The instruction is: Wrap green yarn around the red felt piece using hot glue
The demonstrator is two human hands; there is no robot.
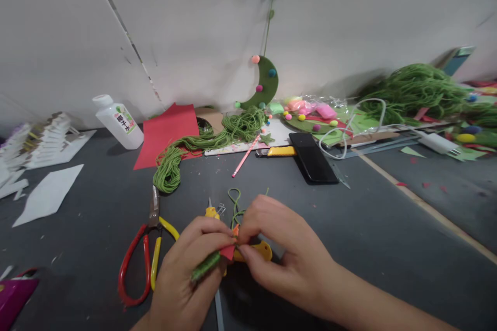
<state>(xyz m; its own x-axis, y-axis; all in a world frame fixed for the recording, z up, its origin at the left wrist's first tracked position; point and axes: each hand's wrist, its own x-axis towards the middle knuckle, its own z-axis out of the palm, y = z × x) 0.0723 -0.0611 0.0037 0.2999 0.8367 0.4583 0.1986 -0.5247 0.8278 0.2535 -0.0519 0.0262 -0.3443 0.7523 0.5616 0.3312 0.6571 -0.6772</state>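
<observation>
My left hand (192, 256) is closed around a green yarn-wrapped piece (205, 267) that has a small red flap (227, 252) at its end. Fingertips of my right hand (285, 245) pinch close to that flap, where the thin green yarn (235, 201) loops up from between the hands; their exact hold is partly hidden. Beneath both hands lies a yellow-handled tool (264, 250), mostly covered. Left of my left hand, scissors (145, 253) with red and yellow handles rest on the dark table, blades pointing away.
Behind the hands lie a green yarn skein (167, 173), red sheet (166, 134), pink pencil (246, 156), yellow cutter (280, 151) and black phone (313, 158). A white bottle (119, 121) stands back left. A green crescent (267, 83) with pompoms leans on the wall. A white charger (438, 144) sits right.
</observation>
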